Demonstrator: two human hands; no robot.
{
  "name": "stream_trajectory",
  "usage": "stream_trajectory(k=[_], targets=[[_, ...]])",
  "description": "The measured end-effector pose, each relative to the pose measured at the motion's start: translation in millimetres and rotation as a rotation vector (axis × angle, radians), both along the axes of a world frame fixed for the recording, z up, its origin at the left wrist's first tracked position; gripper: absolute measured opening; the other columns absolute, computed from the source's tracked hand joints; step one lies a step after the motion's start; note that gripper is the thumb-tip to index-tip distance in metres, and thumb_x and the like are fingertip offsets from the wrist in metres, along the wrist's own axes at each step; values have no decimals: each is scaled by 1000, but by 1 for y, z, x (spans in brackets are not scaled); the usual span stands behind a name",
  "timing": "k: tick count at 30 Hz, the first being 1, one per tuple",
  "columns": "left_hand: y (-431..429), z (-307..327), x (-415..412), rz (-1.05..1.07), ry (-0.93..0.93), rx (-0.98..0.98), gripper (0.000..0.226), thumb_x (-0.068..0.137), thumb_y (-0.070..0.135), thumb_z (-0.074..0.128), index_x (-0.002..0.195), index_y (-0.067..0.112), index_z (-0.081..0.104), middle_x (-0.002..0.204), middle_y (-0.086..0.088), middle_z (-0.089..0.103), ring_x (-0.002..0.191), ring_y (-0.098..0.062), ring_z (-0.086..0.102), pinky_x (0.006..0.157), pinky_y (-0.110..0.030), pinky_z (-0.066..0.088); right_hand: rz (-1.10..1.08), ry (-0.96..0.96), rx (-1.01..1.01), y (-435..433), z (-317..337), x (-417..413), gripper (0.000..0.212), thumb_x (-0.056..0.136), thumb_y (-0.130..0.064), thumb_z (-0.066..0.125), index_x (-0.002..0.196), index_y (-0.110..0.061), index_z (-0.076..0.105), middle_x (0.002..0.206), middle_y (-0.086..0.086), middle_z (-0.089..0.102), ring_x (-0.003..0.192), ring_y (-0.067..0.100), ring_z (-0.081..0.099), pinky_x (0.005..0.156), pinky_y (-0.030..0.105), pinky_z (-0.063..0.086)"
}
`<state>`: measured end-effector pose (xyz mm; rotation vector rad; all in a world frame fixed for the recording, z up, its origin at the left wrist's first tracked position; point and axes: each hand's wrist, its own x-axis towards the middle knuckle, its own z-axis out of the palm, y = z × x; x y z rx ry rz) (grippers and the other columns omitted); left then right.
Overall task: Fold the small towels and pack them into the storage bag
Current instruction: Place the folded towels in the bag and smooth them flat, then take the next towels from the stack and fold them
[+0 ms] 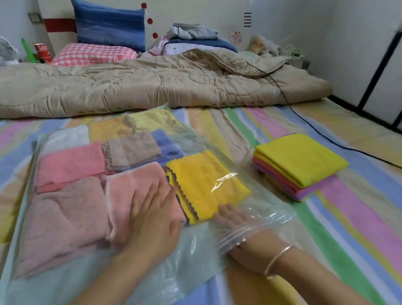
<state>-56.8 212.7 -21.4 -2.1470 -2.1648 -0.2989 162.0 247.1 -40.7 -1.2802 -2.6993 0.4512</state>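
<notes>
Yellow towel [206, 184] inside bag [266, 211], touching right fingers [226, 212]

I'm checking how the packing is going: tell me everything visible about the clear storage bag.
The clear storage bag is thin, glossy plastic lying flat on the striped bedsheet. Folded small towels show through it: pink, brown, blue, orange, white, with a yellow stack nearest its mouth. The zip-strip mouth faces the person and is open around the right hand, which reaches inside; the left hand presses flat on top.
</notes>
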Motion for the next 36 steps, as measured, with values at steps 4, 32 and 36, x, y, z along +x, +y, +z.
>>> stream_trajectory(k=[4,32,36], targets=[[5,-2,45,-108,-229,-98,74,78,48,19,150,31,20,162,3,8,148,-11,11,118,-34,3,-132,197,-84,-20,41,54,33,79,-12,46,89,-24,75,97,-10,74,87,-4,63,85,23,49],[-28,8,44,-274,-721,-349,79,52,38,53,129,46,37,133,22,38,124,11,38,105,-16,35,-625,513,393,82,42,136,22,94,-14,52,111,-6,64,110,17,66,107,36,58,86,39,42],[-37,2,31,-184,-738,-271,68,54,40,64,120,39,47,124,19,48,115,12,44,89,0,33,-542,647,515,56,89,116,16,94,-20,51,94,-9,62,75,2,57,69,24,49,63,28,30]])
